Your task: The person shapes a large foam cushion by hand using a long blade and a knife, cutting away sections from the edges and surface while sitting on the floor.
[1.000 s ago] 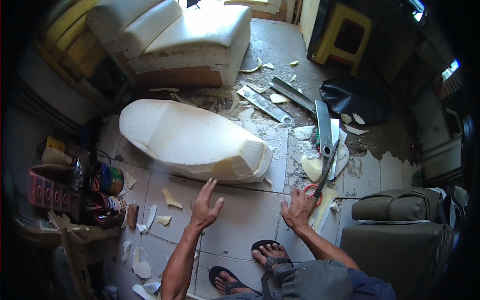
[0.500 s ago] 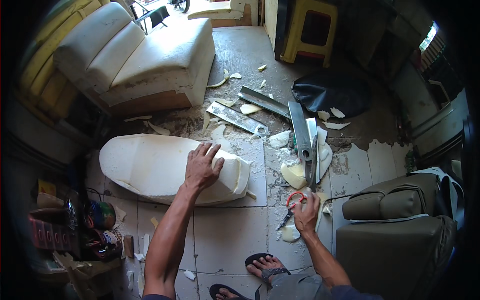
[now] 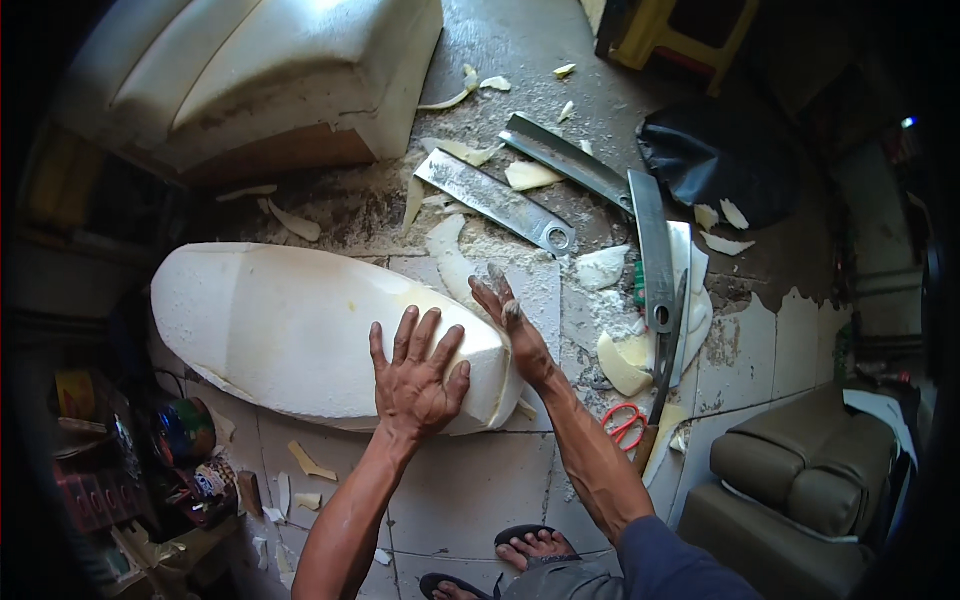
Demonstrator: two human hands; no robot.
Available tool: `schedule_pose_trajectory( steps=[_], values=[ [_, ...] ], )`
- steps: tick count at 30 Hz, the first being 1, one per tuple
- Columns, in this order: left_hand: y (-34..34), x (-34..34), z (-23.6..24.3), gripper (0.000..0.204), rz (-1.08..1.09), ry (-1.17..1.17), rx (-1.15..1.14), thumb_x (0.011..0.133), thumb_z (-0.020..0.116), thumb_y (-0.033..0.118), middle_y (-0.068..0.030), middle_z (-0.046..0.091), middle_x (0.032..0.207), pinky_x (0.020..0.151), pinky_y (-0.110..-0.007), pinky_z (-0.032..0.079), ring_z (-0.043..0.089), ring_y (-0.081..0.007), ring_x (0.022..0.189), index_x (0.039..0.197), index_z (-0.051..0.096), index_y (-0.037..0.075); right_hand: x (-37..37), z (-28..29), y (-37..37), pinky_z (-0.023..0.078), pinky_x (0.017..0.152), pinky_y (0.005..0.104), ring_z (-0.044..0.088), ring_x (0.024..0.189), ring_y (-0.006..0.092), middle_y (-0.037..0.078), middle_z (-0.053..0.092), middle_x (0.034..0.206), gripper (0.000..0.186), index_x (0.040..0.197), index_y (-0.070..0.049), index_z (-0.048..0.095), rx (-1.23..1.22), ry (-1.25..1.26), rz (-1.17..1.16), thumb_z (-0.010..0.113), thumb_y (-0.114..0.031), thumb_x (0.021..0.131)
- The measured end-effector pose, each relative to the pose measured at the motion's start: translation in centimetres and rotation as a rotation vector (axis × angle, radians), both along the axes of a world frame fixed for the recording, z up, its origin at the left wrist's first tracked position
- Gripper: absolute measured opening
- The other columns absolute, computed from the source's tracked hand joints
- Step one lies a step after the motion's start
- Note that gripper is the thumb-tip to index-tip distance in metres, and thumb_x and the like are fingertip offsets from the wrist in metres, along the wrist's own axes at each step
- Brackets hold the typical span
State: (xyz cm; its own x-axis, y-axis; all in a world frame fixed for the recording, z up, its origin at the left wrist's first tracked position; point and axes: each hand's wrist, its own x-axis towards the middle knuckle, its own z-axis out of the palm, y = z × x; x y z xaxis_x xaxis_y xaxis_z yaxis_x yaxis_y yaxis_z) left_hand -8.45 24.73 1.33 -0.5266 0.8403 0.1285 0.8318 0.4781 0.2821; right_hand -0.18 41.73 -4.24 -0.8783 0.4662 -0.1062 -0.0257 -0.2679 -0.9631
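Observation:
My left hand point(image 3: 415, 385) lies with fingers spread on the long white foam seat shape point(image 3: 270, 325), near its narrowed right part. My right hand point(image 3: 515, 325) is at that piece's upper right edge, its dusty fingers stretched out along the side. Right of my forearm lie red-handled scissors point(image 3: 625, 425) and a long dark blade with a wooden handle point(image 3: 648, 447). Flat metal bars point(image 3: 650, 260) rest among cream foam offcuts point(image 3: 622, 368) and white crumbs on the tiled floor point(image 3: 440, 490).
A white upholstered seat point(image 3: 280, 70) stands at the back left, a yellow stool point(image 3: 660, 40) back right. A black cover point(image 3: 710, 165) lies to the right. Olive cushions point(image 3: 800, 470) occupy the lower right; cans and boxes point(image 3: 180, 430) crowd the lower left, by my sandalled feet point(image 3: 530, 550).
Both hands have moved onto the foam shape: my left hand came up from the bare tiles, and my right hand left the scissors, moving up and left. The view has shifted.

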Motion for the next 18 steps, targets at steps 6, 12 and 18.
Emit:
schedule_pose_trajectory(
  steps=[6, 12, 18],
  values=[
    [-0.6, 0.4, -1.4, 0.047, 0.010, 0.011, 0.049, 0.093, 0.056, 0.044, -0.0098, 0.051, 0.151, 0.123, -0.066, 0.010, 0.035, -0.0325, 0.150, 0.132, 0.067, 0.021, -0.8, -2.5, -0.5, 0.032, 0.121, 0.0416, 0.043, 0.145, 0.0408, 0.024, 0.045, 0.157, 0.065, 0.160, -0.002, 0.033, 0.725, -0.250, 0.223, 0.031, -0.044, 0.111],
    [0.1, -0.4, -0.4, 0.047, 0.008, -0.029, -0.036, 0.098, 0.053, 0.044, -0.0094, 0.048, 0.155, 0.124, -0.062, 0.010, 0.033, -0.0312, 0.152, 0.138, 0.061, 0.022, 0.4, -0.3, 1.2, 0.029, 0.123, 0.0415, 0.037, 0.148, 0.0418, 0.029, 0.043, 0.156, 0.066, 0.157, 0.003, 0.036, 0.512, -0.213, 0.090, 0.037, -0.044, 0.110],
    [-1.1, -0.4, 1.0, 0.047, 0.042, -0.102, -0.102, 0.102, 0.048, 0.047, -0.0074, 0.046, 0.158, 0.126, -0.059, 0.007, 0.029, -0.0282, 0.155, 0.141, 0.059, 0.023, 21.1, 3.3, -1.0, 0.042, 0.109, 0.0483, 0.053, 0.125, 0.0422, 0.025, 0.056, 0.135, 0.061, 0.146, 0.003, 0.049, 1.094, -0.727, -0.546, 0.070, -0.024, 0.095]
  ],
)
